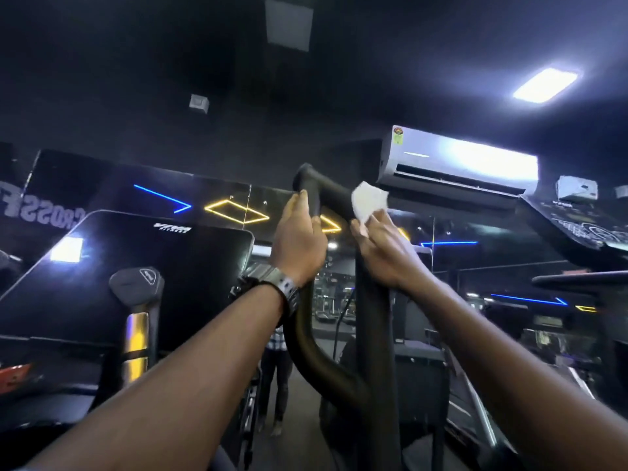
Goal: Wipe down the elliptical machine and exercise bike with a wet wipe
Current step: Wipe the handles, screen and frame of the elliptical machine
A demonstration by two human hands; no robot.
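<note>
The wet wipe [368, 203] is white and crumpled, and it sits up high in the middle of the view, pressed on the black handlebar [334, 193] of the elliptical machine. The right hand [387, 253] pinches the wipe between thumb and fingers and holds it against the bar. The left hand [299, 243] is just to the left, with its fingers curled round the top bend of the same bar, likely to keep it from moving. A watch [282, 290] is on the left wrist.

The job looks to be in the middle of the handlebar part. The top of the bar is getting wiped now. The lower tube [319, 355] that curves down near the person probably needs a wipe too, and no clear exercise bike shows here, so that part seems left to do.

To the left is the machine's dark screen [136, 273]. Far up on the right wall hangs an air conditioner [458, 161], below a bright ceiling light [545, 85]. No boxes or bins show, so there is nothing to tell about those
</note>
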